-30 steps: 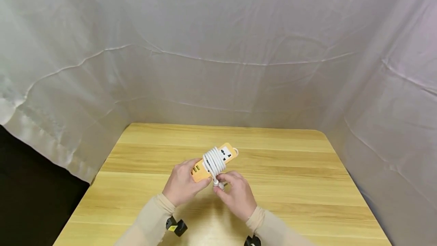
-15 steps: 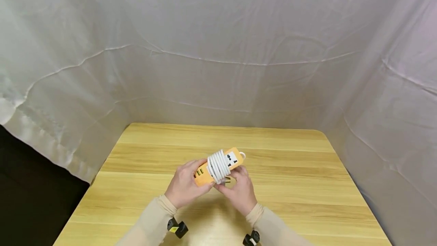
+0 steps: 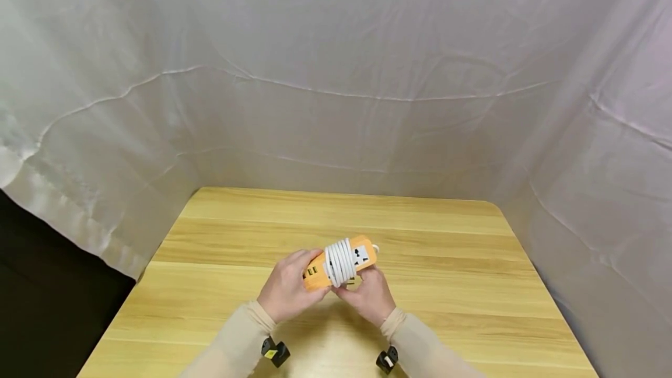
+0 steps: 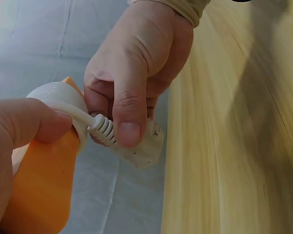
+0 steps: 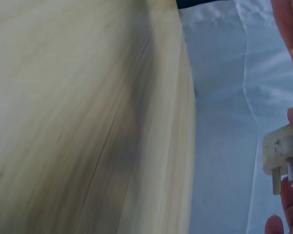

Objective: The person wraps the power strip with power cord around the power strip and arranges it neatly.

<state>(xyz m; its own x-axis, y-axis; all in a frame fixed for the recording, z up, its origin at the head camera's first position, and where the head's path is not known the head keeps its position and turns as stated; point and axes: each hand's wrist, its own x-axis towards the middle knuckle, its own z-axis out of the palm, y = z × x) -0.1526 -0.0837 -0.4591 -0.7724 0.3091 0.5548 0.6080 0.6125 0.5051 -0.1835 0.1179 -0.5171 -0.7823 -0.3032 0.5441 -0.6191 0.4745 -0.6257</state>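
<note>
An orange power strip (image 3: 317, 277) with white socket panels is held above the table, tilted, its right end higher. Its white cord (image 3: 340, 262) is wound several times around the middle. My left hand (image 3: 287, 286) grips the strip's left end, and its thumb presses near the cord in the left wrist view. The right hand (image 3: 370, 296) pinches the white plug (image 4: 142, 150) at the cord's end, its thumb over the ribbed collar. Bare metal prongs show on the plug (image 5: 278, 148) in the right wrist view. In the head view the strip and cord partly hide the right fingertips.
The wooden table (image 3: 462, 284) extends around both hands. Grey-white curtains (image 3: 367, 74) enclose its back and sides. A dark area (image 3: 47, 290) lies beyond the left edge. Small black devices (image 3: 275, 352) are worn at both wrists.
The strip has shifted a little right and nearer, and turned closer to level. My right hand, with the plug, has moved partly behind the strip.
</note>
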